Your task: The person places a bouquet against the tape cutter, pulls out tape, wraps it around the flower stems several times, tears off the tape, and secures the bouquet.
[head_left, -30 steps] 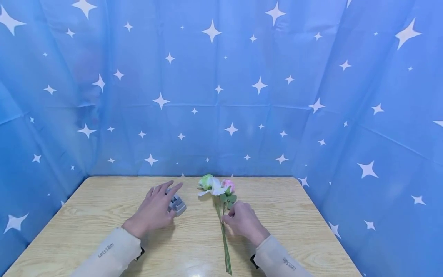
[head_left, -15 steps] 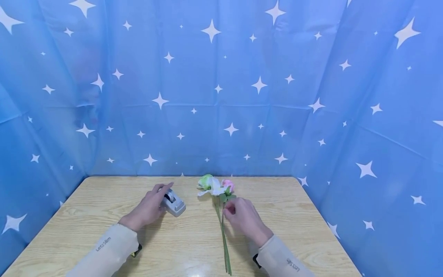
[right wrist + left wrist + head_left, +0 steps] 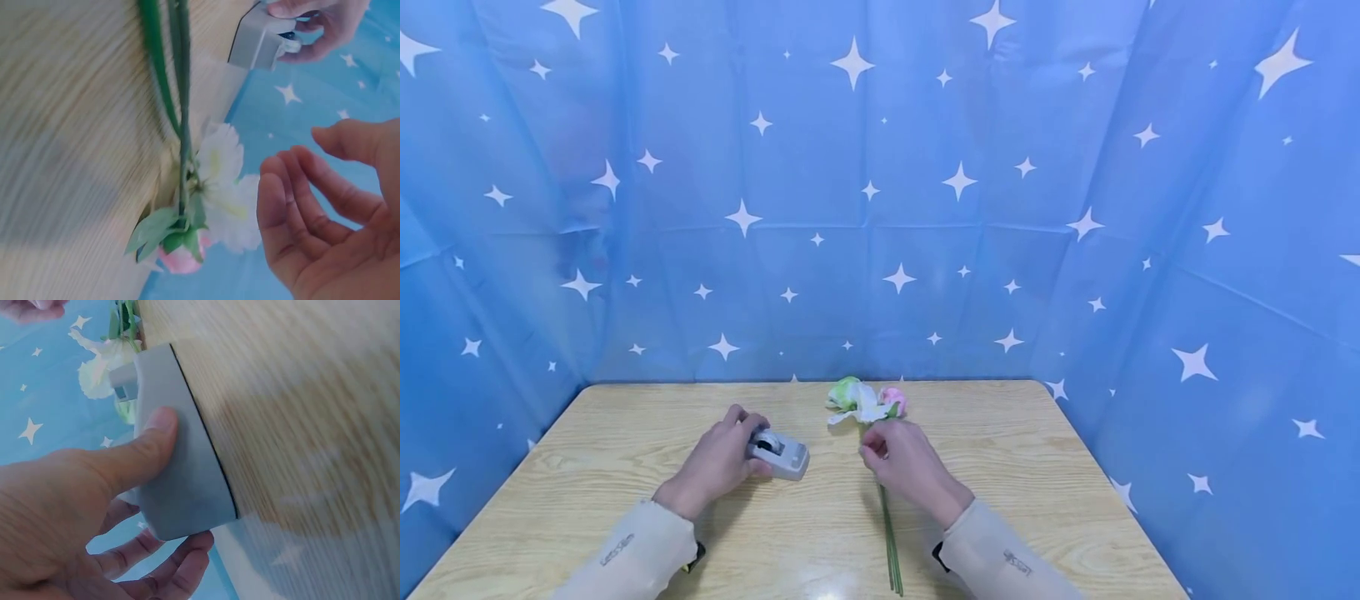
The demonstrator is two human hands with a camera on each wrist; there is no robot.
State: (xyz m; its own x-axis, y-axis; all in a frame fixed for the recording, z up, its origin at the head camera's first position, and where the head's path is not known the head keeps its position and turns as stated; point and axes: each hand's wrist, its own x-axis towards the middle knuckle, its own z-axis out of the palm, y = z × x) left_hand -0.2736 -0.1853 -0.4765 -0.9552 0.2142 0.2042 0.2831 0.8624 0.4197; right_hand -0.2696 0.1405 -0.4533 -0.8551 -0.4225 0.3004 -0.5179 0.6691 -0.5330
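Observation:
My left hand (image 3: 715, 462) grips a grey tape dispenser (image 3: 788, 460) on the left-middle of the table. In the left wrist view its thumb presses the dispenser's flat side, and the fingers lie round the far side and end. My right hand (image 3: 913, 468) hovers over the stems (image 3: 891, 546) of several artificial flowers. Its fingers are loosely bent, and the right wrist view shows nothing between thumb and fingertips. At the far ends of the stems are a white flower (image 3: 867, 406), a green one (image 3: 844, 392) and a pink one (image 3: 894, 400), lying together.
The light wood table (image 3: 647, 433) runs back to a blue curtain (image 3: 820, 192) with white stars, which closes off the rear and both sides. The flower heads lie near the table's back edge, and the stems point to the front.
My left hand has taken hold of the tape dispenser and turned it, its front end now pointing more to the right. My right hand has shifted left over the stems, covering the leaves.

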